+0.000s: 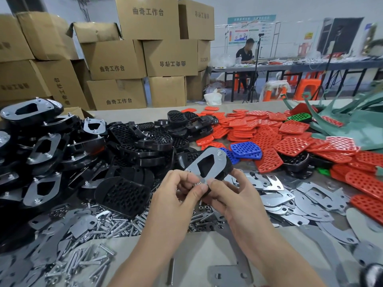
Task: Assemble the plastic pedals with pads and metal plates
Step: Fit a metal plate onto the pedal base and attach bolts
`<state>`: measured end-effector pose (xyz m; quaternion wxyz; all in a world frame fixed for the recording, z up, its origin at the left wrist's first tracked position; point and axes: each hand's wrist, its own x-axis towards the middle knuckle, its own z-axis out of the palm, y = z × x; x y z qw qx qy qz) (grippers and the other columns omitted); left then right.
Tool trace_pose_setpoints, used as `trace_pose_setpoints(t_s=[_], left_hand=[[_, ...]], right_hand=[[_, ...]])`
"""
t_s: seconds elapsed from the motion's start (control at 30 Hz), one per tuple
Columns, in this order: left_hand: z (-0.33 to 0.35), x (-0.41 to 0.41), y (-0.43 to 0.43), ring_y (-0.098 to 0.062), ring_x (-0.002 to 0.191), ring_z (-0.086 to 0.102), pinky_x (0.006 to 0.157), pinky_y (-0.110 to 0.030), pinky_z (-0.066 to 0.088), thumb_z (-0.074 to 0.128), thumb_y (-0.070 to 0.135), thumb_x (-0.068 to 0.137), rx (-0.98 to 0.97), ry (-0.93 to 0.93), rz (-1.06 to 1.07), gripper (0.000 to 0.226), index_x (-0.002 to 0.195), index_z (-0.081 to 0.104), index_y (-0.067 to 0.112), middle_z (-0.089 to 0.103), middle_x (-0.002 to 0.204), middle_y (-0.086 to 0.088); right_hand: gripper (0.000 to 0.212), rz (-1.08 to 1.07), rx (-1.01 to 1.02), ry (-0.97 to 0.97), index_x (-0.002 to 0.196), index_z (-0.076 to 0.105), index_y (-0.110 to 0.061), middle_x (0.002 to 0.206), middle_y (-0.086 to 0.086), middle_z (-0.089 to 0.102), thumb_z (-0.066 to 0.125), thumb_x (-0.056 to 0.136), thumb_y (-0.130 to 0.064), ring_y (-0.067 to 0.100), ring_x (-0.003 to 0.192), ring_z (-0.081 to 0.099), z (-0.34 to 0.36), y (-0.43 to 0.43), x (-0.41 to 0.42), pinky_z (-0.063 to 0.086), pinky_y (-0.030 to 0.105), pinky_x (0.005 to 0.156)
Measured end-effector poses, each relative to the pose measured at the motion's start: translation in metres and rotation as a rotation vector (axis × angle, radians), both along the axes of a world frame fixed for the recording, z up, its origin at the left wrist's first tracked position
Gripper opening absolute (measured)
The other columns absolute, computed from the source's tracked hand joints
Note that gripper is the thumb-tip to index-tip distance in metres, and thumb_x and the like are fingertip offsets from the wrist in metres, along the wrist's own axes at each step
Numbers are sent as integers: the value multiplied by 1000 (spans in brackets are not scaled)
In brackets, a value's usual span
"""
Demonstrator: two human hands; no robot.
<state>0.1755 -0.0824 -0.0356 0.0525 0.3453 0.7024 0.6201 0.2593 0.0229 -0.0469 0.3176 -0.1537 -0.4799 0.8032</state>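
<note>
Black pedal (pixel 227 167) w/ metal plate (pixel 217 165) on top, held above bench (pixel 199 251), centre. L hand (pixel 178 195) pinches plate's near end; R hand (pixel 234 195) grips pedal from right. Bolts (pixel 116 224) front-left, red pads (pixel 267 141) behind

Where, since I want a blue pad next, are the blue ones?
In the head view, the blue pads lie mid-table just beyond and right of the held pedal, at the left edge of the red pads.
</note>
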Motion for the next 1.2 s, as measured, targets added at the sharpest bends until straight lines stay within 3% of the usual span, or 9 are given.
trace_pose_setpoints(t_s=[0.17,0.33,0.47,0.7,1.03,1.2], left_hand=[[-1,-1,-1,-4,73,61,66,-11,45,76,17,87,21,-4,-20,13,85,67,26,67,84,4],[0,-2,-3,-5,84,59,73,-9,42,68,11,92,-19,129,-49,25,90,69,36,59,89,16],[0,-2,-5,-7,86,61,75,-9,43,66,14,95,-31,151,-66,25,93,71,38,59,91,15],[-1,-1,-3,-8,83,66,75,-19,50,72,21,90,17,53,-27,12,85,69,31,70,92,9],[-2,-3,-3,-9,80,66,73,-17,49,73,20,90,17,29,-57,20,86,66,38,70,92,6],[-3,-3,-3,-9,76,64,70,-19,48,73,28,88,6,35,-39,12,84,64,34,70,89,9]], right_hand=[[33,-15,-11,20,109,69,-20,106,24,74,77,77,-14,34,95,77,-1,1,-1,62,32,79],[42,-33,18,7,116,67,-16,108,29,71,79,75,-17,34,97,76,-1,2,0,62,39,87],[47,-37,9,5,119,65,-15,110,29,70,79,74,-16,32,97,76,0,2,-1,62,37,86],[33,-24,23,7,120,65,-16,108,23,74,73,92,-2,30,98,77,-1,1,1,62,34,85],[32,-41,25,3,120,64,-16,105,20,76,71,93,-2,30,98,77,-2,1,0,62,33,84],[30,-84,114,-13,114,66,-21,90,10,76,73,91,-4,29,93,77,-2,0,1,63,35,83]])
